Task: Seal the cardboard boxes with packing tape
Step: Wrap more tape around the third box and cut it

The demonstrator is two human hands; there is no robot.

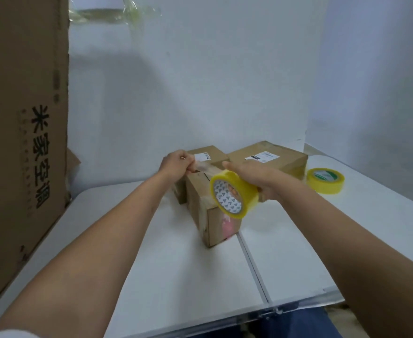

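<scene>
A small cardboard box stands in the middle of the white table. My right hand grips a yellow roll of packing tape just above the box's near right corner. A clear strip of tape runs from the roll across the box top to my left hand, which pinches the strip's free end at the box's far left edge. Two more cardboard boxes, one small and one larger, sit behind it, each with a white label.
A second yellow tape roll lies on the table at the right. A tall cardboard carton with printed characters stands against the table's left side. A white wall backs the table, with loose clear tape stuck near its top.
</scene>
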